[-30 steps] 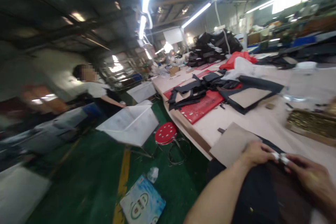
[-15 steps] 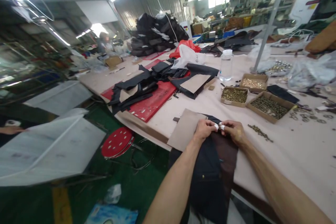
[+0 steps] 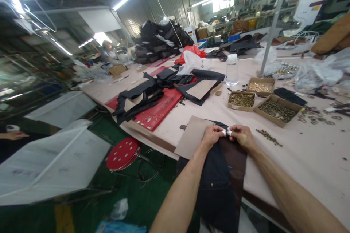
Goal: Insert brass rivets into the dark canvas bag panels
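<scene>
My left hand (image 3: 212, 135) and my right hand (image 3: 240, 135) meet fingertip to fingertip over a dark fabric piece (image 3: 218, 182) that hangs over the near table edge. Both hands pinch at the fabric's top edge; white tape wraps the fingertips. What sits between the pinched fingers is too small to make out. A brown fabric panel (image 3: 237, 160) lies beside the dark one under my right hand. A grey card sheet (image 3: 191, 136) lies just left of my left hand.
Three cardboard trays of small brass parts (image 3: 277, 109) stand to the right, with loose parts (image 3: 269, 137) near my right hand. A clear bottle (image 3: 232, 69), black fabric pieces on a red mat (image 3: 155, 111), a red stool (image 3: 123, 149) and a metal pole (image 3: 272, 25) are nearby. A person's hand (image 3: 15, 135) shows far left.
The view swung from the aisle on the left round to the table. My hands stay pinched together on the fabric edge and have hardly moved in the last half second.
</scene>
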{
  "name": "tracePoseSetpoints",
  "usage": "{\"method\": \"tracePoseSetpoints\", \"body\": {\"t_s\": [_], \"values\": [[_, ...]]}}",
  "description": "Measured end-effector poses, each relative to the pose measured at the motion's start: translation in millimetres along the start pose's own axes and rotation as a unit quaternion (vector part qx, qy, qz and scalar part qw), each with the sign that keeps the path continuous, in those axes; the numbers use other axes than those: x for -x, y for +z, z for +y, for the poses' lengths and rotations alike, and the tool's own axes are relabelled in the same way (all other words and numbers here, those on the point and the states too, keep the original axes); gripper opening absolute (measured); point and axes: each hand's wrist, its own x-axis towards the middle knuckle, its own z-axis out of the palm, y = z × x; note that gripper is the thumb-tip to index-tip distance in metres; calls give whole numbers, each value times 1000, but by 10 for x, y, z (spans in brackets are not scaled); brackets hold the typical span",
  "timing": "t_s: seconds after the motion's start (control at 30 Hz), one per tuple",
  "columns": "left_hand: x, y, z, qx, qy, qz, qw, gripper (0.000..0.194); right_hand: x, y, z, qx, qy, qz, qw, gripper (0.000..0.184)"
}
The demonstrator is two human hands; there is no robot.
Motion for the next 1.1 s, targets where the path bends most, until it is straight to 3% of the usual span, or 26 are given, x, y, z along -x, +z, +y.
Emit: {"method": "tracePoseSetpoints", "body": {"t_s": [0.1,0.23,0.33,0.43,0.63,0.73,0.87,0.97,1.1], "values": [[123,34,189,-159,35,27,986,22,7,11,-21,-2,4,1,1000,26],[377,105,405,-373,43,41,926,26,-17,11,11,0,3,17,1000,29],[504,98,432,-445,49,44,893,37,-44,-1,56,20,6,17,1000,31],[511,26,371,-392,78,32,916,55,-60,-3,82,40,7,0,999,32],[375,22,231,-251,17,66,966,26,-38,29,64,83,-16,-45,995,28],[334,83,139,-230,23,74,970,25,-16,41,45,103,-31,-56,993,26],[307,80,16,-210,37,104,971,22,-6,74,24,156,-37,-19,987,29],[327,28,-13,-154,13,124,980,25,34,136,16,253,-79,-4,964,29],[463,-4,-27,-97,-44,144,984,25,200,238,100,336,-131,-33,932,31]]}}
